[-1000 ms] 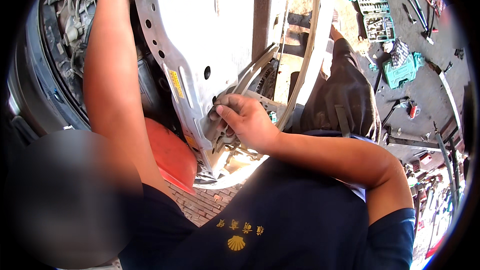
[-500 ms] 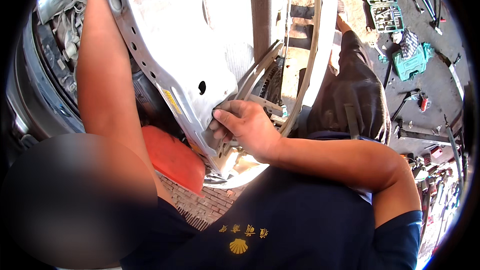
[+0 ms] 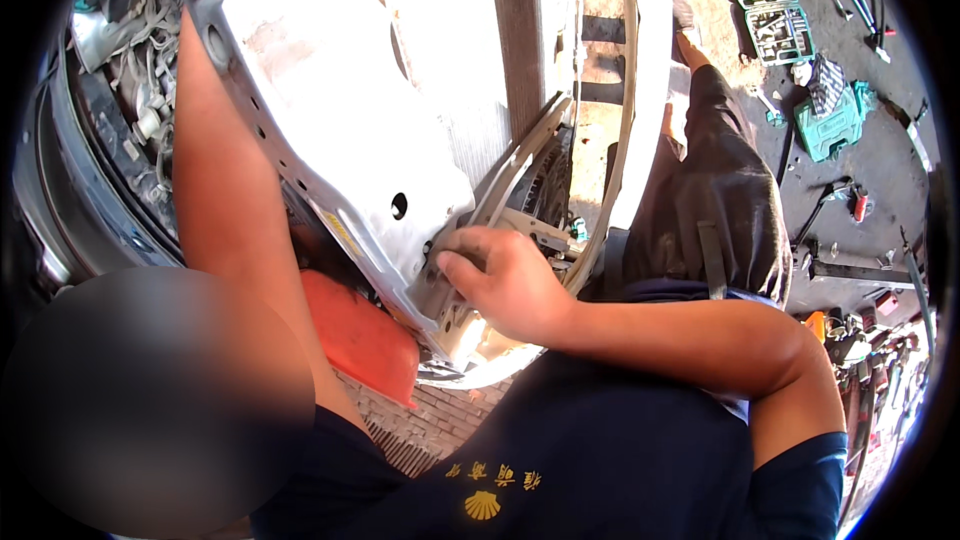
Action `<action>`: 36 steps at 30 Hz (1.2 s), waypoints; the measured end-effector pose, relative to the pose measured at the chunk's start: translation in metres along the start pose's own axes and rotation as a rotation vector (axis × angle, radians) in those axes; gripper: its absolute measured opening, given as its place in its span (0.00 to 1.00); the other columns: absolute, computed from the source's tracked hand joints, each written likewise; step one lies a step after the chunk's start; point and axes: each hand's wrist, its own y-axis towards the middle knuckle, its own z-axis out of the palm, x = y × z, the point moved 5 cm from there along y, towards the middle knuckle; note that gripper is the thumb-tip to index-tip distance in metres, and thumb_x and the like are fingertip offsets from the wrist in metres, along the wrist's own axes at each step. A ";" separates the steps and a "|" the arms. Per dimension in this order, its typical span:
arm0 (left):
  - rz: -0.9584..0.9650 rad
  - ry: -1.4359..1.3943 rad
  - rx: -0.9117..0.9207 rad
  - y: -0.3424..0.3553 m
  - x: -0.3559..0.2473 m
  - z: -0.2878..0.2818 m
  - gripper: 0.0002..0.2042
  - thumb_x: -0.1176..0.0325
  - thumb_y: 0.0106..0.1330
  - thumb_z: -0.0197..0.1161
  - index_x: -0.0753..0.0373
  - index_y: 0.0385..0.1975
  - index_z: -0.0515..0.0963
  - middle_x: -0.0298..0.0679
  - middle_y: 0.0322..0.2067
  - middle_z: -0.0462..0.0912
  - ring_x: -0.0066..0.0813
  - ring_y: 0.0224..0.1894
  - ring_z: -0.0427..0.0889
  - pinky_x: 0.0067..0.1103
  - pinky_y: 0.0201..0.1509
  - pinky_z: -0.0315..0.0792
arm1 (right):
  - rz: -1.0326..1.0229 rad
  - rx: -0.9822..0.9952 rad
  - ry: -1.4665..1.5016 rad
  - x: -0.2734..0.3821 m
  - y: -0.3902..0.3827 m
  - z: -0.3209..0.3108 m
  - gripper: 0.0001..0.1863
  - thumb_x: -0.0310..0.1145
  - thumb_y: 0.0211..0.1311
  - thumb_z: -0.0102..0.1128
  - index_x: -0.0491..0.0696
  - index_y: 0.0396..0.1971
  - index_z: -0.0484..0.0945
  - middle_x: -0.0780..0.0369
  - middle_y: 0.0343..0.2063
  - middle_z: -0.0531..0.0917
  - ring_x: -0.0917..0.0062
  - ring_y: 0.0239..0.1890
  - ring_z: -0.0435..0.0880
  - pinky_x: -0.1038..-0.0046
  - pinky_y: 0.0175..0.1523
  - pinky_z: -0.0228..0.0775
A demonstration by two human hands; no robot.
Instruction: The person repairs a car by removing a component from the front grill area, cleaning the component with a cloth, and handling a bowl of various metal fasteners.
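My right hand [image 3: 508,280] is at the near corner of a pale metal car body panel [image 3: 350,130], beside a small dark hole [image 3: 428,247]. Its fingers curl in and the thumb presses toward them; whatever is pinched there is too small or hidden to name. My left forearm [image 3: 228,160] reaches up along the panel's left edge and goes behind it, so the left hand is out of sight. A larger round hole [image 3: 399,206] lies in the panel just above the right fingers. Beside them runs a bent metal bracket [image 3: 520,155].
Cables and engine parts [image 3: 140,105] fill the left. A red panel [image 3: 360,335] lies below the metal edge. A ribbed grey radiator core [image 3: 518,40] stands beyond. On the floor at right are an open green socket set [image 3: 765,5], a green case [image 3: 832,125] and scattered tools.
The view has shifted slightly, so most things sit lower or farther right. My right fingertips have drawn a little away from the small hole, which now shows more. The left arm stays behind the panel.
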 end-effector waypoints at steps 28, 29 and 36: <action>0.003 0.053 -0.004 -0.007 -0.006 -0.007 0.15 0.66 0.76 0.62 0.62 0.58 0.80 0.39 0.45 0.87 0.32 0.45 0.86 0.29 0.48 0.81 | -0.805 -0.094 -0.551 0.048 -0.001 -0.026 0.20 0.22 0.66 0.62 0.47 0.57 0.77 0.57 0.39 0.85 0.62 0.34 0.88 0.63 0.39 0.83; 0.004 0.051 -0.005 -0.009 -0.006 -0.008 0.15 0.66 0.76 0.62 0.62 0.58 0.80 0.39 0.45 0.87 0.32 0.45 0.86 0.29 0.48 0.81 | -0.726 -0.106 -0.522 0.043 -0.002 -0.027 0.14 0.22 0.68 0.63 0.45 0.52 0.79 0.58 0.40 0.86 0.69 0.33 0.89 0.68 0.39 0.83; 0.027 0.055 -0.007 -0.008 -0.009 -0.010 0.15 0.66 0.76 0.62 0.62 0.58 0.80 0.39 0.45 0.87 0.32 0.45 0.86 0.29 0.48 0.81 | -0.099 0.033 0.191 0.004 0.008 -0.004 0.13 0.35 0.79 0.63 0.37 0.41 0.82 0.61 0.33 0.88 0.80 0.34 0.88 0.75 0.43 0.85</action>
